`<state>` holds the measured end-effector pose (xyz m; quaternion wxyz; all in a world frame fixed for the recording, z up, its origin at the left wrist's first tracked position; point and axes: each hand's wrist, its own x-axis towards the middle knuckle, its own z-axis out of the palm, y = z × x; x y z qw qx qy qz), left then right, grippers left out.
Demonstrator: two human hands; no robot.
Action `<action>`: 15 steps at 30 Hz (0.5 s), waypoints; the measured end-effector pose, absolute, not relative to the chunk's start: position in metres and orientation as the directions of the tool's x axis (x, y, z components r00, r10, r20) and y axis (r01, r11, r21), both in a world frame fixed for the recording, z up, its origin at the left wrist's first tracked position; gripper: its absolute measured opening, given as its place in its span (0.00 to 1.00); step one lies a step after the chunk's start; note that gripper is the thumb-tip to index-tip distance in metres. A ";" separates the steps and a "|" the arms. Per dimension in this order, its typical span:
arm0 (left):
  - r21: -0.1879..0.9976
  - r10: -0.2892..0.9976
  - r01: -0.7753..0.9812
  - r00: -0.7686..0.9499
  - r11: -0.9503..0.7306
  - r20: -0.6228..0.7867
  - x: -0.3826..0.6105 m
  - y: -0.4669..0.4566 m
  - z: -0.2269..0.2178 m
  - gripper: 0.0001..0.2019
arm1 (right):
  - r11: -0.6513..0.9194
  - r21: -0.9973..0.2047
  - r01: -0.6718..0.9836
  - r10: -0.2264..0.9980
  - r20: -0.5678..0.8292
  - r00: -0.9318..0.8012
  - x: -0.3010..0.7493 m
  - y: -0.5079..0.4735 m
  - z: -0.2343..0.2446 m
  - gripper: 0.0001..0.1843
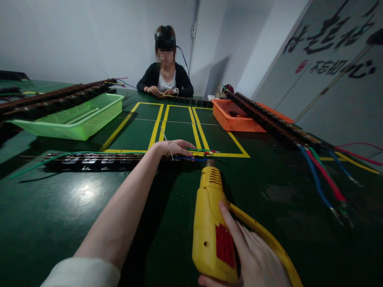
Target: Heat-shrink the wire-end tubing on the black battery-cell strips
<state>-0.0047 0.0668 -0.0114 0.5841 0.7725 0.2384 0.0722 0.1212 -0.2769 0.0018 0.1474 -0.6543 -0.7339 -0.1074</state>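
My right hand (254,259) grips a yellow power tool (211,223) with a red label, its nozzle pointing away from me at a bundle of coloured wires (203,153). My left hand (175,148) reaches forward and rests on those wires, fingers curled over them and over a thin white tie. The wires run out of a long dark strip (92,161) that lies across the green table (74,207) in front of me.
A green basket (77,119) sits at the left with long dark strips over it. An orange basket (236,117) sits at the right beside more strips with red, blue and green wires (326,179). Another person (165,75) works at the far side.
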 end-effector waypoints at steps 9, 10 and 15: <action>0.893 0.472 0.323 0.869 -0.315 -0.148 -0.009 0.062 -0.003 0.32 | 0.122 0.056 0.991 0.887 0.442 -0.134 0.093 -0.269 -0.002 0.68; 0.895 0.468 0.314 0.872 -0.315 -0.142 -0.008 0.063 -0.004 0.31 | 0.128 0.065 0.990 0.879 0.454 -0.144 0.088 -0.266 -0.002 0.69; 0.912 0.460 0.288 0.878 -0.292 -0.130 -0.005 0.068 -0.011 0.31 | 0.192 0.015 0.981 0.881 0.437 -0.179 0.065 -0.255 0.001 0.69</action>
